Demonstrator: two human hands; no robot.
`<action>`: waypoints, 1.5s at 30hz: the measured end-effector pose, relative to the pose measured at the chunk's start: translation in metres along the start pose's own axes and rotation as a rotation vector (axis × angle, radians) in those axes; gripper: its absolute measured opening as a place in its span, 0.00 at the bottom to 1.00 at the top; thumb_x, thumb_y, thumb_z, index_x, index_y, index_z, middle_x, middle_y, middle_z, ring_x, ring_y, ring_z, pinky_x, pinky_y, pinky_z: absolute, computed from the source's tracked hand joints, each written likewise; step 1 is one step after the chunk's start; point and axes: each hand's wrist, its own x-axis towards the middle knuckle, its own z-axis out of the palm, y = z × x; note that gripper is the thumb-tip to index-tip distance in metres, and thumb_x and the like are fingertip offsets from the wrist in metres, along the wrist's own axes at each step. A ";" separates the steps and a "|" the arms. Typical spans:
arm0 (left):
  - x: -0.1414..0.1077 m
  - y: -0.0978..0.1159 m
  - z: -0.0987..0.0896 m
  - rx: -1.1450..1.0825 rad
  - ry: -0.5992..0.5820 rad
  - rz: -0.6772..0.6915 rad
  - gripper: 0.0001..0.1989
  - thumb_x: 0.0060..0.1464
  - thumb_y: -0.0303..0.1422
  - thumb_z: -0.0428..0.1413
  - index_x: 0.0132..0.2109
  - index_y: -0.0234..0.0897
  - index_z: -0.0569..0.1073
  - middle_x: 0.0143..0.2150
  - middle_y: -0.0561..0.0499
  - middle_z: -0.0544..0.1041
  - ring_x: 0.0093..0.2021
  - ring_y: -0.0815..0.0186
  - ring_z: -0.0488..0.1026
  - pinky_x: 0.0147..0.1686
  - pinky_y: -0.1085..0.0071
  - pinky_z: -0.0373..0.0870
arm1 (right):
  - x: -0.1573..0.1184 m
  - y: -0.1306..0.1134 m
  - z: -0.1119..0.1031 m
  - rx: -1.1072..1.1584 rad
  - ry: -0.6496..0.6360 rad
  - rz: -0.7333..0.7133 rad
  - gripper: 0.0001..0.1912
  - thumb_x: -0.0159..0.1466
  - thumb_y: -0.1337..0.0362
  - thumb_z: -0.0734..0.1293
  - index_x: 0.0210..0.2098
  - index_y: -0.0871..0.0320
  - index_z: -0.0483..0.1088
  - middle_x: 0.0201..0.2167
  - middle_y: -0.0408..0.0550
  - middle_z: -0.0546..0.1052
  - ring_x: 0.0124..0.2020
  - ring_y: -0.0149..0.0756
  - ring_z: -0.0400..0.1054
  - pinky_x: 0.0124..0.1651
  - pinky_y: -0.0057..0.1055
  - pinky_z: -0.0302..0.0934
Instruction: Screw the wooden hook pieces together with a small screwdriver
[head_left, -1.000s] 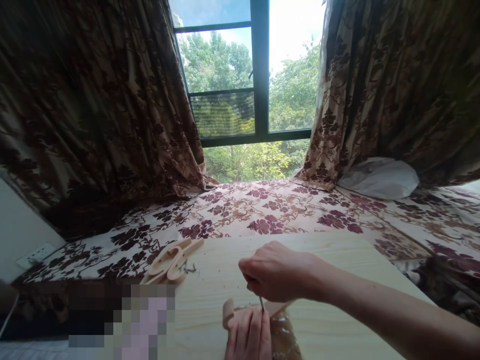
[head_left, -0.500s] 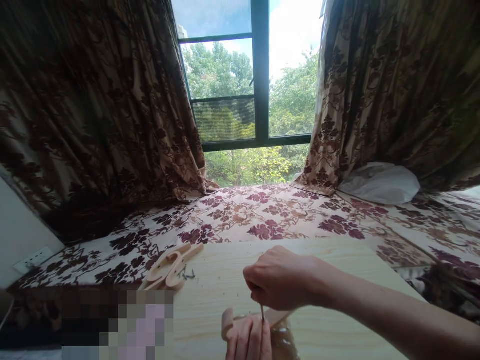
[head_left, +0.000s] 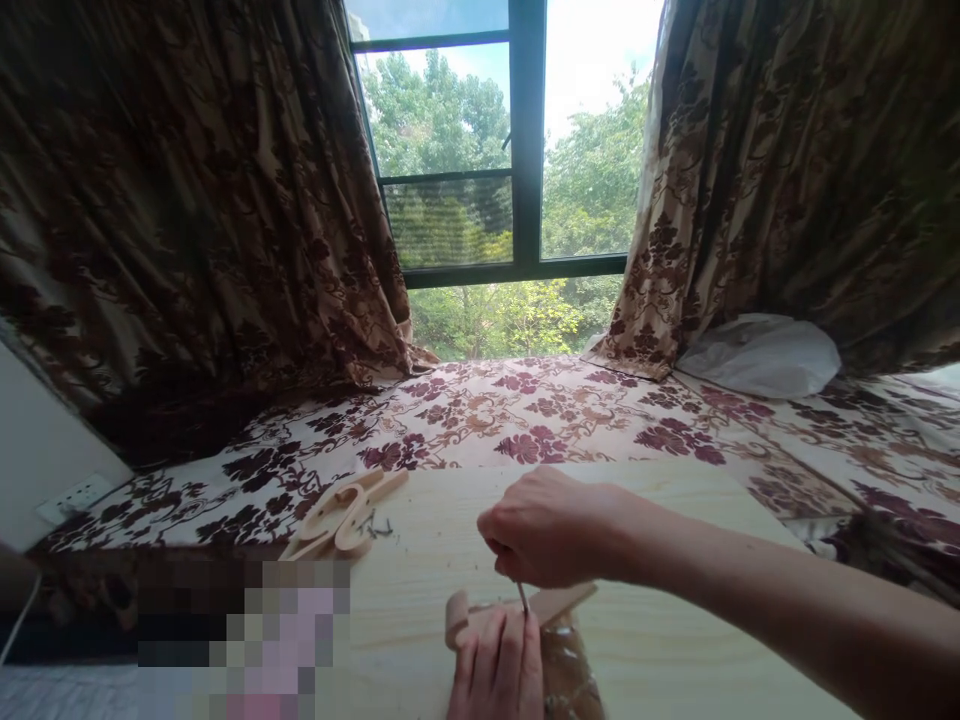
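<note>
Wooden piece point(head_left: 566, 603), one, curled at one end: on the near part of the board point(head_left: 675, 640), beneath the left hand point(head_left: 499, 665), fingers straight and together, any grip underneath hidden. Thin metal rod point(head_left: 523, 596), one: above the board, in the right hand point(head_left: 536, 525), fingers curled tight; best guided steadily, left fingertips clear of its tip.

Home interior with floral curtains point(head_left: 247, 200)
</note>
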 end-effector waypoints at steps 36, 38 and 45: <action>0.018 0.009 -0.038 -0.269 -0.180 -0.158 0.28 0.55 0.47 0.51 0.55 0.30 0.68 0.54 0.44 0.72 0.54 0.55 0.67 0.50 0.61 0.65 | 0.000 -0.002 -0.004 0.018 -0.131 -0.020 0.11 0.54 0.72 0.62 0.33 0.62 0.76 0.26 0.54 0.78 0.26 0.36 0.69 0.24 0.29 0.51; 0.018 0.009 -0.038 -0.266 -0.146 -0.165 0.27 0.56 0.47 0.50 0.54 0.31 0.68 0.54 0.44 0.73 0.54 0.56 0.67 0.50 0.62 0.65 | -0.001 0.001 -0.003 0.013 -0.132 0.033 0.11 0.55 0.70 0.62 0.33 0.62 0.76 0.28 0.55 0.78 0.27 0.37 0.69 0.24 0.30 0.50; 0.019 0.010 -0.041 -0.287 -0.167 -0.177 0.27 0.56 0.47 0.51 0.54 0.30 0.68 0.54 0.44 0.72 0.54 0.55 0.67 0.50 0.61 0.65 | -0.002 0.000 -0.008 0.011 -0.156 -0.035 0.11 0.54 0.71 0.63 0.34 0.61 0.76 0.28 0.52 0.78 0.27 0.35 0.68 0.24 0.29 0.49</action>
